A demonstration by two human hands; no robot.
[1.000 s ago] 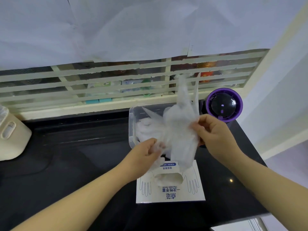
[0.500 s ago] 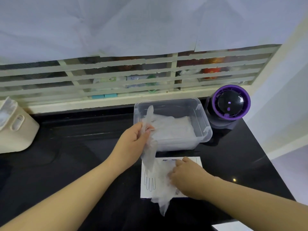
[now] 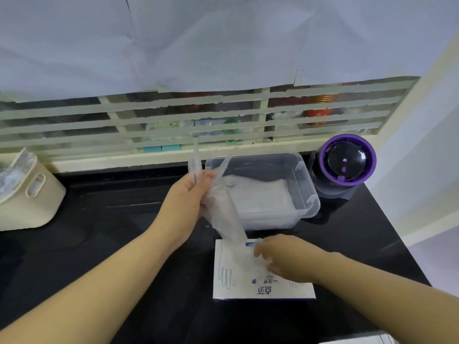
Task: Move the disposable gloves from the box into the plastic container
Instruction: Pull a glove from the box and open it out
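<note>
The left hand (image 3: 185,202) is holding one thin clear glove (image 3: 221,207) up at the near left corner of the plastic container (image 3: 306,187), its grip clamping round the upper part of the glove so the glove's fingers are poking up above the knuckles. The rest of the glove is trailing down to the box (image 3: 238,281), which is lying flat on the black surface (image 3: 99,232) just in front of the container. The right hand (image 3: 285,260) is resting on top of the box, fingers curling at crumpled plastic by the opening. It's blurred, so I cannot tell whether that grip is closing on anything. A pile of gloves (image 3: 263,197) is already sitting inside the container. A purple round device (image 3: 347,162) is standing to its right.
</note>
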